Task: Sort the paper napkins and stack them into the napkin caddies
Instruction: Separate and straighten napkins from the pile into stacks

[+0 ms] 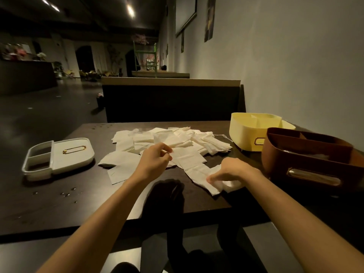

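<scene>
White paper napkins (173, 138) lie in a loose heap on the dark counter (59, 203). The left hand (155, 158) pinches one napkin's edge. The right hand (230, 172) grips another, crumpled, near the brown oval caddy (307, 154) and the pale yellow caddy (246, 134).

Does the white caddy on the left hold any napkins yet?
Empty where visible: the white caddy has two open compartments, both bare; under its lid, cannot tell.
</scene>
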